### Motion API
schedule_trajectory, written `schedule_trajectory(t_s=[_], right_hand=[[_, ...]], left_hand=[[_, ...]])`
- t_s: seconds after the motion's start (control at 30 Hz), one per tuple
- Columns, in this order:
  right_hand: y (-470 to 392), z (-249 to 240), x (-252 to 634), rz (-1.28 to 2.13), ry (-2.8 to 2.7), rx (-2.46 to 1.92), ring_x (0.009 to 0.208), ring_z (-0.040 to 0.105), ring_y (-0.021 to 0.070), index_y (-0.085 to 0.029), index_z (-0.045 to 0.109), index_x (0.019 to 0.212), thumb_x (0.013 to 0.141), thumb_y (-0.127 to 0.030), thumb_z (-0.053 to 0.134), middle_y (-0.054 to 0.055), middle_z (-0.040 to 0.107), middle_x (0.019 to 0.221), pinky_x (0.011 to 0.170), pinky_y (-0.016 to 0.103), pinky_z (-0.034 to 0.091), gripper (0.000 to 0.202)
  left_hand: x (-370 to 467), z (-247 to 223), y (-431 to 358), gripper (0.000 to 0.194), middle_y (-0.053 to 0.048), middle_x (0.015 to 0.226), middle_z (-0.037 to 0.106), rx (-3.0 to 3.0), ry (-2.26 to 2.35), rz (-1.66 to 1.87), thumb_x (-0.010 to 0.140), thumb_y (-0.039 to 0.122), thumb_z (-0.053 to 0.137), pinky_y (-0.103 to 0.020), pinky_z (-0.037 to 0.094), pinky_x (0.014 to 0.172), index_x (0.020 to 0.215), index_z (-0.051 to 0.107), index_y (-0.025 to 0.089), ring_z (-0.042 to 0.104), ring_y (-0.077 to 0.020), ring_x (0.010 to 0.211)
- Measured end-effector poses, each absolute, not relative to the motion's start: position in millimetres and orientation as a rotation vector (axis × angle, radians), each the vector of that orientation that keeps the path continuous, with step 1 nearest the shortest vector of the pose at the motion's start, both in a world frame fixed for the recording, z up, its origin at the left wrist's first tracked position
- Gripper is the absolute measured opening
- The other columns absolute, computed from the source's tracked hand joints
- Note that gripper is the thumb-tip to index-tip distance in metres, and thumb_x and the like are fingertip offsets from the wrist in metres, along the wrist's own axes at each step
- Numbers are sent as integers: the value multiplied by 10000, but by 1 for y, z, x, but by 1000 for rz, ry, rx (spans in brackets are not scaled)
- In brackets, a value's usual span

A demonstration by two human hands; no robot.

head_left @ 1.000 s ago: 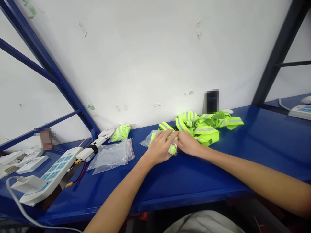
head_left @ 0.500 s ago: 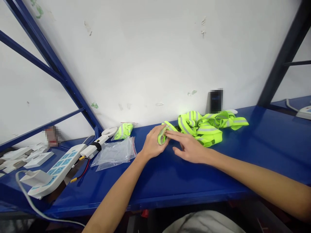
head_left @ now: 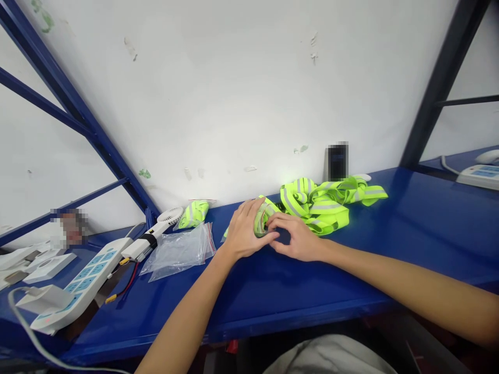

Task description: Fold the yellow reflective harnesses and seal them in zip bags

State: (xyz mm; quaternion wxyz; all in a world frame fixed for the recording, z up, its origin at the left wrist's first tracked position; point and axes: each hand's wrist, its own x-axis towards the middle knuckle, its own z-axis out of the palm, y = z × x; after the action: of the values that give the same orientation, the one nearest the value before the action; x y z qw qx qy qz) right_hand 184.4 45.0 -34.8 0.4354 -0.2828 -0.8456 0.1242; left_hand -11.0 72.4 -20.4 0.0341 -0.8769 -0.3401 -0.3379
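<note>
In the middle of the long blue metal shelf (head_left: pixel 351 280), the left hand (head_left: pixel 244 235) is wrapped around a small rolled-up neon yellow band with grey shiny stripes (head_left: pixel 262 222), with its fingers curled over the top of the roll. The right hand (head_left: pixel 297 240) sits just beside it, and its fingertips press on the front of the same roll, so both hands are closed on it. The roll rests low, right by the shelf top. Just behind the hands lies a loose heap of more neon yellow striped bands (head_left: pixel 327 200), close to the white wall (head_left: pixel 234 93). To the left of the hands lie some clear plastic zip bags (head_left: pixel 179 250), flat on the shelf. Behind the bags sits another rolled yellow band inside a clear bag (head_left: pixel 194 213). Next to that is a small white hand fan (head_left: pixel 158 228). Further left lies a long white power strip with blue sockets (head_left: pixel 78 288).
</note>
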Motion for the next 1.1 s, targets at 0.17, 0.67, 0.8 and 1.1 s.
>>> schedule_trajectory(t_s=[0.17,0.67,0.8,1.1], right_hand=[[50,-37,188,614,-1933,-631,879,581,224,-211,556,691,846,-408,616,71,626,929,838,365,445,258],[59,-36,191,1199,-1749,-803,870,602,238,-185,719,859,786,-463,674,29,688,880,834,337,451,291],[60,-37,191,1281,-1885,-822,917,635,252,-195,744,935,819,-407,653,21,726,941,868,358,469,259],[55,-58,177,1281,-1689,-825,1036,624,246,-227,558,1133,776,-349,712,59,682,1109,919,374,474,407]], left_hand=[[-25,1,78,672,-132,1295,616,-3026,-1055,-1374,946,628,268,-388,466,957,1408,458,178,601,-261,1133],[-26,-26,98,563,49,528,312,-3419,-1705,-1173,872,627,472,-263,217,543,557,435,162,265,-87,536],[-25,-24,103,424,35,537,404,-3370,-1870,-1319,804,501,583,-253,233,530,580,534,145,325,-88,531],[-15,-35,104,335,44,490,394,-3131,-2082,-1482,767,409,542,-269,208,484,550,529,155,314,-81,466]])
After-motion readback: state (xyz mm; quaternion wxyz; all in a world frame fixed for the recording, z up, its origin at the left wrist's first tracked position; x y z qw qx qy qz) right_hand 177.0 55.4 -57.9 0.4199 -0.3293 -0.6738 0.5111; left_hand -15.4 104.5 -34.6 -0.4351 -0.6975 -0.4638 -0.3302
